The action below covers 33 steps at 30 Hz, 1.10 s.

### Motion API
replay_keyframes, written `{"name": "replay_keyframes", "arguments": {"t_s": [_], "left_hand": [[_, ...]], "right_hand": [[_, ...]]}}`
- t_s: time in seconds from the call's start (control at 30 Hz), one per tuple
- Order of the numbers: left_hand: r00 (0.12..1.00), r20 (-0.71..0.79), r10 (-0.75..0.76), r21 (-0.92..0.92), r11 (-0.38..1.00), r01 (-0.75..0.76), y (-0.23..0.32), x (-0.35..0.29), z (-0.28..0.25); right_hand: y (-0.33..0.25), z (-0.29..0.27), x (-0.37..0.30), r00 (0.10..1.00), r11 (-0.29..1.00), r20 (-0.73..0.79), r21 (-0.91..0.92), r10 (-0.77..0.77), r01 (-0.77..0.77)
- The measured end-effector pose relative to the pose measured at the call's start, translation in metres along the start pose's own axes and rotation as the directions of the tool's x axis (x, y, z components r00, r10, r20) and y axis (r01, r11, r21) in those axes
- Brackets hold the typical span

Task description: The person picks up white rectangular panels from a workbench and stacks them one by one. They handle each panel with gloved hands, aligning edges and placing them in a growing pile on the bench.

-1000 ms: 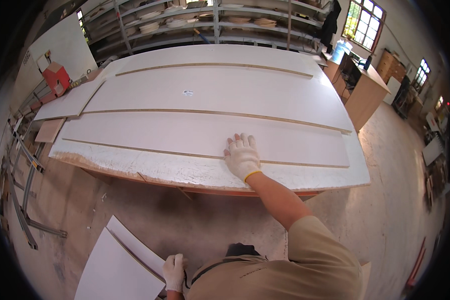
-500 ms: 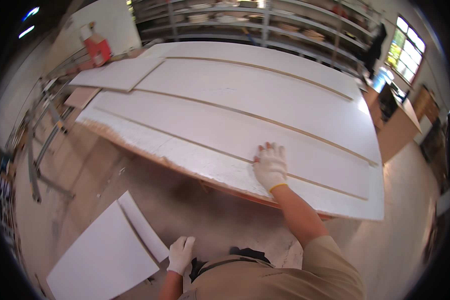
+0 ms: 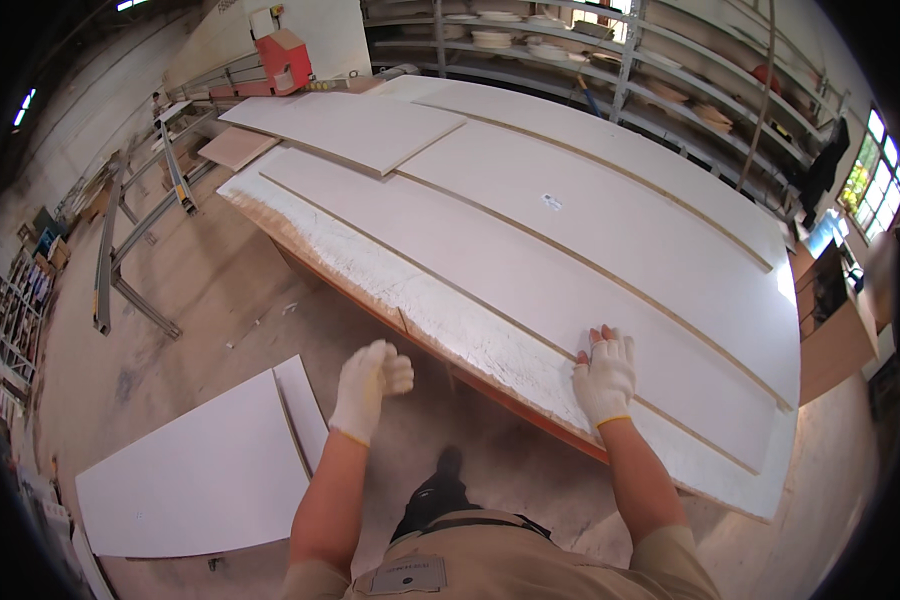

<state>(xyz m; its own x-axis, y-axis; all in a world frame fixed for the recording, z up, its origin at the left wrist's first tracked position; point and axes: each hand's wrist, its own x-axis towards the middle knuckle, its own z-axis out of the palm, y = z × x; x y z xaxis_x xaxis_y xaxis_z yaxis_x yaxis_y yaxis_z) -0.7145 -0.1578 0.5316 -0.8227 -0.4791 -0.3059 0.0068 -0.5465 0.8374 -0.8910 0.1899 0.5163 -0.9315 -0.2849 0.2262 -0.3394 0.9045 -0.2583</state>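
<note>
My right hand [image 3: 606,378] wears a white knit glove with bare fingertips. It rests flat on the near edge of a long white panel [image 3: 470,275], fingers stretched out. In the air before the table edge is my left hand [image 3: 368,390], also gloved. Its fingers are curled together, with nothing seen in them. The long panel lies on a worn, white-topped table [image 3: 440,345]. Behind it lies a wider white panel [image 3: 610,215] with a small label, and a shorter white board [image 3: 345,125] overlaps them at the far left.
White boards [image 3: 200,470] stand low at my left, near the floor. Metal rails [image 3: 120,250] and a red machine housing [image 3: 284,62] are at the far left. Loaded shelves [image 3: 625,75] line the back wall. A brown box-like piece [image 3: 845,345] stands past the table's right end.
My left hand has risen from beside my waist toward the table edge. My right hand still lies on the panel's near edge. The view has turned left and tilted.
</note>
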Motion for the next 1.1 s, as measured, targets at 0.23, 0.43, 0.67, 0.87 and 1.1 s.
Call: {"name": "replay_keyframes", "arguments": {"t_s": [0.23,0.43,0.67,0.87,1.1], "left_hand": [[0.998,0.059,-0.012,-0.198,0.98,0.024,0.029,0.176,0.026],[0.999,-0.041,-0.02,-0.282,0.959,0.008,0.019,0.291,0.076],[0.993,-0.07,-0.099,-0.289,0.955,0.075,0.02,0.345,0.129],[0.979,0.052,-0.197,-0.211,0.956,0.204,-0.001,0.356,0.15],[0.968,0.021,-0.249,0.077,0.966,0.247,-0.042,0.305,0.195]], "right_hand": [[0.007,0.016,-0.002,0.995,0.998,-0.078,-0.031,-0.054,0.052],[0.008,0.02,-0.001,0.982,0.997,-0.174,0.011,-0.069,0.072],[0.005,0.019,-0.001,0.989,0.999,-0.145,0.031,0.029,-0.025],[0.009,0.019,-0.004,0.991,0.996,-0.115,0.061,0.068,-0.062],[0.01,0.022,-0.005,0.991,0.998,-0.125,0.054,0.048,-0.041]]}}
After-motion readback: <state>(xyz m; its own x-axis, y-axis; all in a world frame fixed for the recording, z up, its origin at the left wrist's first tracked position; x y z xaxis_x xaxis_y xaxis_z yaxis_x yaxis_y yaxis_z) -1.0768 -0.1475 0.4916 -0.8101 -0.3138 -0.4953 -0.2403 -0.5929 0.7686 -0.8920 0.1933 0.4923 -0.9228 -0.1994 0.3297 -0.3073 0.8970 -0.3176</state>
